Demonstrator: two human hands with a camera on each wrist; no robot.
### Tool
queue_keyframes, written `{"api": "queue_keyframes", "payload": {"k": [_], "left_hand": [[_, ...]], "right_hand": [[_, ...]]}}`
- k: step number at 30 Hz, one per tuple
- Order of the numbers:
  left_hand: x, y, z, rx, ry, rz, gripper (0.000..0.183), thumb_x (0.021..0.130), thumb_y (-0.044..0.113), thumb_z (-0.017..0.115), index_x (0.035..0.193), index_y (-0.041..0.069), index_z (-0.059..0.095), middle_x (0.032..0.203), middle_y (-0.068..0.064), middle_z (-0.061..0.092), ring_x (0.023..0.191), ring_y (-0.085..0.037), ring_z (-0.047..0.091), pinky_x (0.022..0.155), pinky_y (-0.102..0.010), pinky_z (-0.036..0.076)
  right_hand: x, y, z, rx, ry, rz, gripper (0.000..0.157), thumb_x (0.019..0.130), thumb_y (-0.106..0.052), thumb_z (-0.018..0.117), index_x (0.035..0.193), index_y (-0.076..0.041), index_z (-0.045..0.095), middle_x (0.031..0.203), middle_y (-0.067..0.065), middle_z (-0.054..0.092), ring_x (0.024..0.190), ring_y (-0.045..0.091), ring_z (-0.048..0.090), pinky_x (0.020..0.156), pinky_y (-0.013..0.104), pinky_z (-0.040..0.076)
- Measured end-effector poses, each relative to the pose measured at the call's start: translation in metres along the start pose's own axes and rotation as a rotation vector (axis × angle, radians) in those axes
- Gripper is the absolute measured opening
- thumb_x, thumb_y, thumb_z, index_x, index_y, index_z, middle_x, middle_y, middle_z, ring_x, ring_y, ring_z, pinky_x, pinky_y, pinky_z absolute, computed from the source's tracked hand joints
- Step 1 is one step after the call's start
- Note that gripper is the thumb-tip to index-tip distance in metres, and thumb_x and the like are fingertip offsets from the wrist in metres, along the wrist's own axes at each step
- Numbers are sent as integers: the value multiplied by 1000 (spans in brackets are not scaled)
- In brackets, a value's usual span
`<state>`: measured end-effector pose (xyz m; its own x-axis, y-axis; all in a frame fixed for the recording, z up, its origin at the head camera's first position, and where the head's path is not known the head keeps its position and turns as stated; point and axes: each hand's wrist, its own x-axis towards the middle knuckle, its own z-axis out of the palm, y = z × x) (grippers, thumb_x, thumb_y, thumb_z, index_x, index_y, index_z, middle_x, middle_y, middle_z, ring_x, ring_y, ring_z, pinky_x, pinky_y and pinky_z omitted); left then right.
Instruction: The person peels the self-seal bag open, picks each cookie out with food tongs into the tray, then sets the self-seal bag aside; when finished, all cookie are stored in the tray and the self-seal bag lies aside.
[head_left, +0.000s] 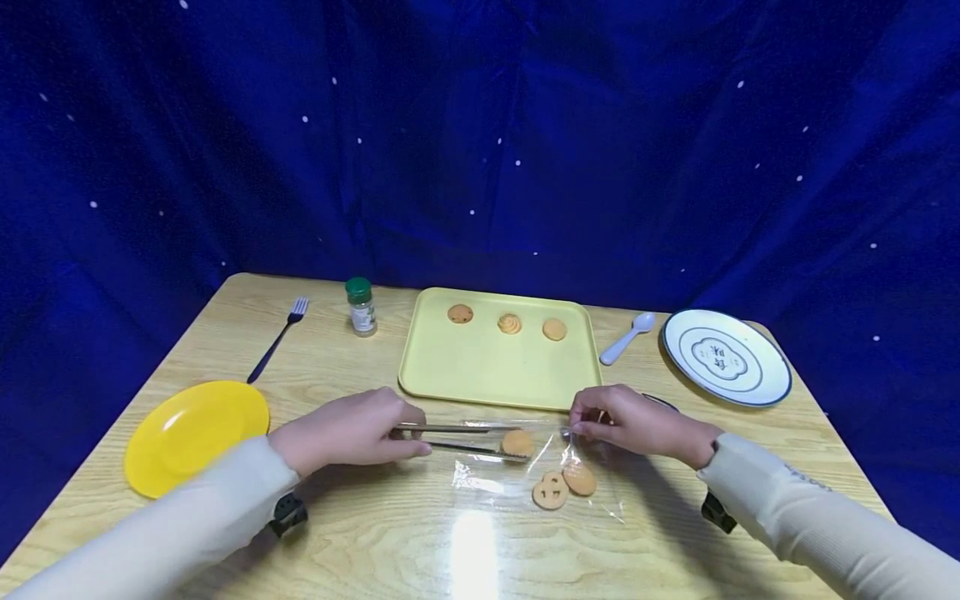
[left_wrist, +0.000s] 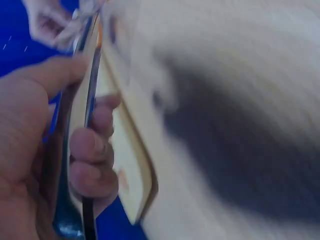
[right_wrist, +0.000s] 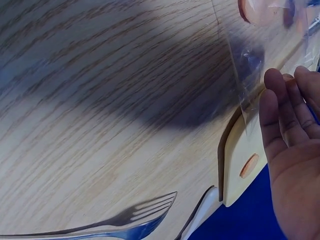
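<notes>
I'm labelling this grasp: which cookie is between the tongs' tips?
The round cookie just below the yellow tray in the head view; the others, on that tray or lower in the clear bag, lie outside the tongs.

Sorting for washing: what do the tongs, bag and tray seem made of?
Tongs: likely polished metal, from bright glints along their length. Bag: clear, glossy plastic film; cookies show through it. Tray: probably smooth plastic, evenly yellow with rounded corners; coated metal is possible.
</notes>
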<state>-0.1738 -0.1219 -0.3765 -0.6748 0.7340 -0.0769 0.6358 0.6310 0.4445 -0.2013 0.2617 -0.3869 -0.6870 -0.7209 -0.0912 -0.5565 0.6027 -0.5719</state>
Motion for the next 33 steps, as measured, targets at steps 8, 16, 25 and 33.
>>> {"api": "queue_keyframes", "payload": {"k": [8, 16, 25, 33], "left_hand": [[-45, -31, -24, -70, 28, -54, 27, 94, 41, 61, 74, 23, 58, 58, 15, 38, 50, 3, 32, 49, -16, 29], [-38, -54, -30, 16, 201, -257, 31, 96, 40, 59, 76, 15, 58, 59, 7, 41, 50, -3, 35, 49, -21, 30], [3, -50, -20, 38, 175, -349, 32, 95, 41, 59, 82, 11, 61, 62, 3, 45, 54, -9, 41, 52, -26, 34], [1, -47, -14, 21, 157, -429, 32, 93, 41, 61, 86, 10, 60, 62, 1, 48, 51, -11, 42, 49, -27, 33]], "right_hand": [[0, 0, 0, -10, -4, 6, 5, 96, -14, 60, 91, -14, 62, 83, -1, 65, 72, 1, 56, 65, 22, 52], [2, 0, -1, -24, -6, -8, 4, 95, -15, 61, 91, -15, 62, 81, -2, 64, 72, 1, 55, 66, 22, 51], [8, -2, -1, -2, -10, -5, 5, 94, -11, 62, 90, -14, 63, 84, -1, 65, 74, 1, 55, 68, 22, 50], [13, -2, 1, -32, -11, -34, 5, 94, -14, 62, 91, -16, 63, 86, -6, 63, 75, 0, 54, 68, 20, 49]]}}
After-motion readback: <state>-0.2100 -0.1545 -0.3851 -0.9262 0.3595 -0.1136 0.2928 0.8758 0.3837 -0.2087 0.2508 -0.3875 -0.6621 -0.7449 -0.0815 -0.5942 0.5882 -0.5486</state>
